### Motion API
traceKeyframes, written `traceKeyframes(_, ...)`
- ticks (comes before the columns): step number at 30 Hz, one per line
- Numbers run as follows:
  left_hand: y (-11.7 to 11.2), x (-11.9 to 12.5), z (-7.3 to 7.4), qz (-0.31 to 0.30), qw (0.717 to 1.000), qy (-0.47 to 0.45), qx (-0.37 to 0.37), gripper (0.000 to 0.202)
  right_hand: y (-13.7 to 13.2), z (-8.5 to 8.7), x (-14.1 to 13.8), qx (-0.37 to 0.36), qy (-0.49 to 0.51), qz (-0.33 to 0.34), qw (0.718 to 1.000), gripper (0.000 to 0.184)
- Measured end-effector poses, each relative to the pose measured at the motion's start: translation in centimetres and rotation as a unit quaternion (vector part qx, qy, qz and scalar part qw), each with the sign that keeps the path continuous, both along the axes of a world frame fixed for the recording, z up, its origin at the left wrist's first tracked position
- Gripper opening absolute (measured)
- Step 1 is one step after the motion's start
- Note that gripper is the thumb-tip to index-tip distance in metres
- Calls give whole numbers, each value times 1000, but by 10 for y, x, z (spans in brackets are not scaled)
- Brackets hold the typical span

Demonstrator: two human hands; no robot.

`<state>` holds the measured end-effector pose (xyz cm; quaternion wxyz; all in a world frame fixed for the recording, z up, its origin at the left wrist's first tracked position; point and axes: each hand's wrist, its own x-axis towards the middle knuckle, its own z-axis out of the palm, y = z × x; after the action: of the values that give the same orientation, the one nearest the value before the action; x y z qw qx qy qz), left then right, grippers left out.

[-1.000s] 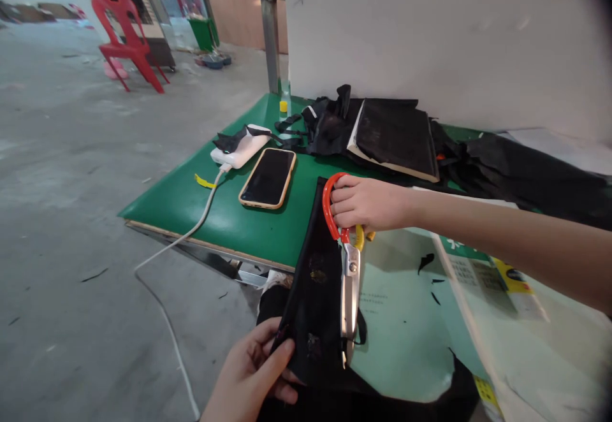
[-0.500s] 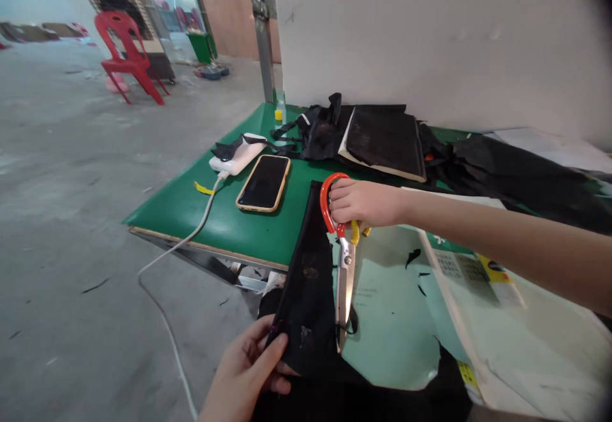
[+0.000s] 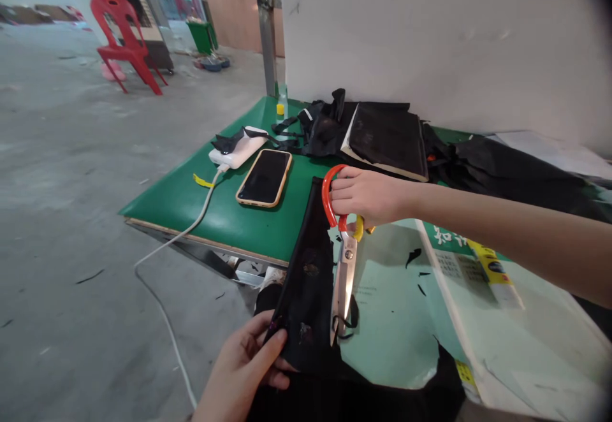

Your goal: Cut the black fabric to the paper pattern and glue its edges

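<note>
My right hand [image 3: 366,196] is closed around the handles of a pair of scissors [image 3: 345,269], one loop red and the other partly yellow. The blades point toward me along the right edge of a black cloth [image 3: 310,282], parted slightly near the tips. A thin dark strip [image 3: 352,312] curls beside the blades. My left hand [image 3: 253,361] pinches the cloth's near left edge between thumb and fingers. Beneath the blades and to their right lies a pale green sheet [image 3: 396,320] with small black scraps on it.
On the green table [image 3: 172,192] lie a phone [image 3: 265,178] and a white power bank [image 3: 239,149] whose cable [image 3: 165,320] hangs off the left edge. A black-covered book [image 3: 387,138] rests at the back among black cloth pieces. A yellow-labelled tube [image 3: 495,272] lies at right.
The scissors' blades have spread a little at the tips, and my right hand has shifted slightly. My left hand keeps its pinch on the cloth. The view has tilted slightly.
</note>
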<state>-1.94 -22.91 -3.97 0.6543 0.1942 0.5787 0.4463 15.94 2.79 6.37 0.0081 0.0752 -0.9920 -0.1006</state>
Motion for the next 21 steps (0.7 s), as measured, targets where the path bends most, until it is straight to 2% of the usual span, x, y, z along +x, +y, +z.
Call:
traceKeyframes(7, 0, -3, -2, -17, 1000, -9, 11, 37, -3, -1, 7, -25, 25, -19, 999, 13)
traceKeyframes(14, -5, -1, -6, 5, 1000, 2, 18, 40, -9, 5, 24, -7, 40, -57, 998, 14)
traceKeyframes(17, -6, 0, -4, 15, 1000, -1, 16, 40, -16, 12, 34, 21, 65, -100, 993, 13)
traceKeyframes(21, -8, 1, -4, 41, 999, 5, 14, 43, -34, 30, 52, 55, 81, -161, 982, 12)
